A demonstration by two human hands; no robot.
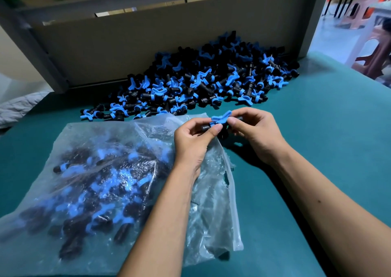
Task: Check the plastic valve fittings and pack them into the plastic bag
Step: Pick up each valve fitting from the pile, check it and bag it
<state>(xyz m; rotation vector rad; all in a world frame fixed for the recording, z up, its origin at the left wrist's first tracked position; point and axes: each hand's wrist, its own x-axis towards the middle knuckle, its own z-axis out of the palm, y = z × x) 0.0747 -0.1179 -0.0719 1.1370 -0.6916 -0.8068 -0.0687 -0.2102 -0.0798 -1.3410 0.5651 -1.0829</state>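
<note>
- Plastic bag (pixel 88 183): clear, part-filled with valve fittings, lying on the green table (pixel 296 149) below and left of the grip.
- Left hand (pixel 193 137), right hand (pixel 254 128): both pinching one black valve fitting (pixel 219 121) with blue handle, above the bag's mouth.
- Loose pile of fittings (pixel 203 82): beyond the grip.
- Risk: bag edge looks torn; fittings may spill through it.

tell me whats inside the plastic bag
Through the clear plastic bag show many black valve fittings with blue handles, heaped toward its left side. Glare and wrinkled film blur them, so their count and any beneath stay hidden.
</note>
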